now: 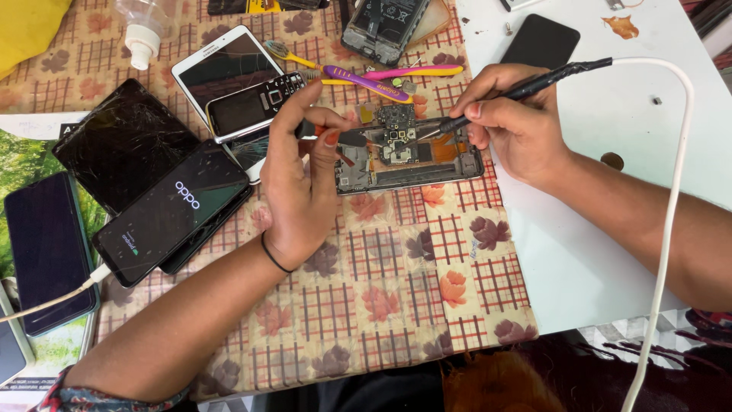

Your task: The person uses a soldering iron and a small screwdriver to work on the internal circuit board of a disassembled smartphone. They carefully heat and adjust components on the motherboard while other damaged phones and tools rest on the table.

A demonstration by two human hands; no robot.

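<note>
The fingers of the right hand point(512, 126) are pressed together around a thin black soldering pen point(526, 90), held like a pencil, and its tip comes down on the opened phone point(412, 156). The fingers of the left hand point(301, 179) are pinched on a small dark tool point(335, 137), perhaps tweezers, which points to the same place from the other side. I cannot tell its exact kind.

The opened phone lies flat on the patterned cloth point(396, 290), between both hands, with its back removed and the circuit board point(396, 122) uncovered. It looks light and stiff, but I judge it fragile: the board and the small parts are bare, so it is safer to hold it by the outer metal frame only. The pen has a white cable point(671, 206) that hangs to the right and can pull on it.

Around lie other phones, one with a cracked screen point(122, 141), and two toothbrushes point(381, 76).
</note>
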